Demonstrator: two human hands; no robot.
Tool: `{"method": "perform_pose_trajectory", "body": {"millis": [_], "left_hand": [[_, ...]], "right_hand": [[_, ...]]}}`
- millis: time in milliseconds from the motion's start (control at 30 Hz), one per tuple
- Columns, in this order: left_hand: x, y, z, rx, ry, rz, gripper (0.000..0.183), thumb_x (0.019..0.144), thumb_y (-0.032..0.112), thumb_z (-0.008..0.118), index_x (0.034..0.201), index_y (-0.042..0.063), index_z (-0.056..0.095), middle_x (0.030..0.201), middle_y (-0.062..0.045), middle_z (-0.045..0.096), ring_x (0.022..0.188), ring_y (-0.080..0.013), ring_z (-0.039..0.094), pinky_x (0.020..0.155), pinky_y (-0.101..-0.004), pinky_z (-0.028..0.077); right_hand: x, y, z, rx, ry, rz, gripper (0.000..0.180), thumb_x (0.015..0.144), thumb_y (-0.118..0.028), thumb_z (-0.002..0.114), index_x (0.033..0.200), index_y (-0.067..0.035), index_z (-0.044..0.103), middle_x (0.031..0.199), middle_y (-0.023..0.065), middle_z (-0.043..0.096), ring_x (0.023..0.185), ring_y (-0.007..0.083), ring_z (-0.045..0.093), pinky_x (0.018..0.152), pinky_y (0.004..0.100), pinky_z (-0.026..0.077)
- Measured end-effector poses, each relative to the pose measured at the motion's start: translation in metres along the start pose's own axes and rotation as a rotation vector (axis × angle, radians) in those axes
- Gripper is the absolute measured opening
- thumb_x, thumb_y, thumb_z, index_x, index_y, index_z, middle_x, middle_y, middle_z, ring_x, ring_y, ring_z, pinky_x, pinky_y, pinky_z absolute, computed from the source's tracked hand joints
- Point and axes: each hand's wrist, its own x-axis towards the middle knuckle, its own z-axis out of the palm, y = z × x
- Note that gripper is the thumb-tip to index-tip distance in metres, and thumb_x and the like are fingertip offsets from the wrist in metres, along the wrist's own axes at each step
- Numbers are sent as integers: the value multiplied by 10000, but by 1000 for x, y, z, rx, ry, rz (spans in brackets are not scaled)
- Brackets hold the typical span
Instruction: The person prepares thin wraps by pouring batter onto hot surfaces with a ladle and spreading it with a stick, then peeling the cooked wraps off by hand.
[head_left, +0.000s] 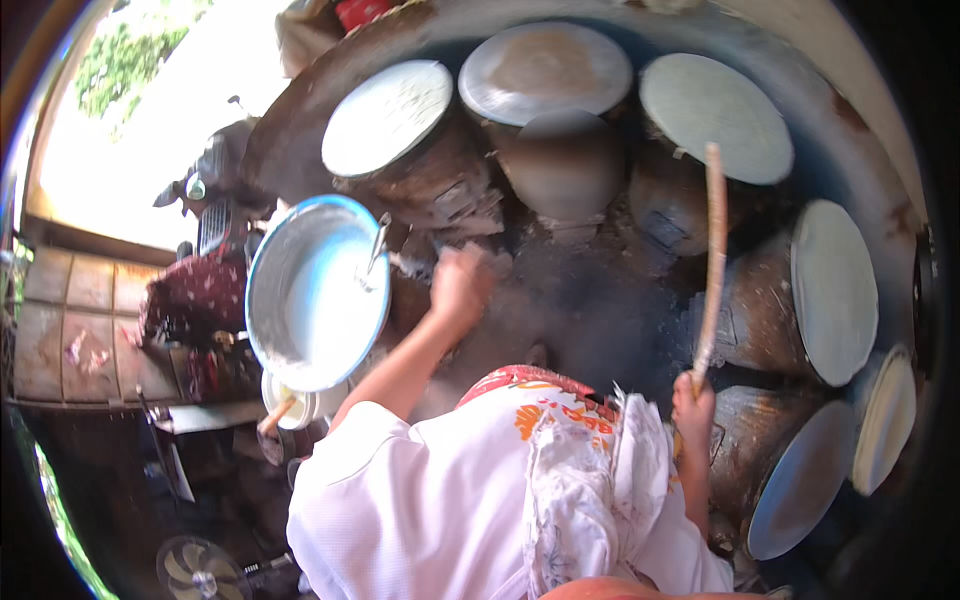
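My right hand (694, 405) grips the lower end of a long wooden stick (713, 277), whose upper end overlaps a round griddle with a pale sheet of batter (716, 116). My left hand (463, 281) is blurred, in front of me, to the right of a blue-rimmed basin of white batter (319, 292). Whether its fingers hold anything cannot be made out. A metal ladle (379, 244) leans in the basin. Round griddles stand in an arc: one with a white sheet (390, 116), one brown and grey (544, 71), one pale (835, 292) and one darker (801, 480).
Brown drum-like stoves (757, 315) support the griddles, inside a curved ledge (300, 97). At far right is a stack of round pale discs (885, 420). A white bucket (300, 405) stands below the basin. A fan (202, 574) is at lower left, a parked motorbike (217, 165) at upper left.
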Motion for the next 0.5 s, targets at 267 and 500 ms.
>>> {"method": "perform_pose_trajectory", "body": {"millis": [267,500], "left_hand": [[51,-317,62,-283,514,-1521,609,894,465,467,1007,-108,640,983,-349,575,1018,-383,524,932,-476,386],[-51,-270,32,-701,205,-1423,817,709,50,720,1393,44,275,773,-158,590,562,-220,609,399,-337,486]], "right_hand": [[115,-127,234,-685,-556,-715,134,864,-181,577,904,-54,590,793,158,621,677,360,596,598,408,466],[197,-129,531,-866,-1034,-1163,228,856,-101,497,1072,-101,566,873,177,640,817,368,630,668,488,497]]}}
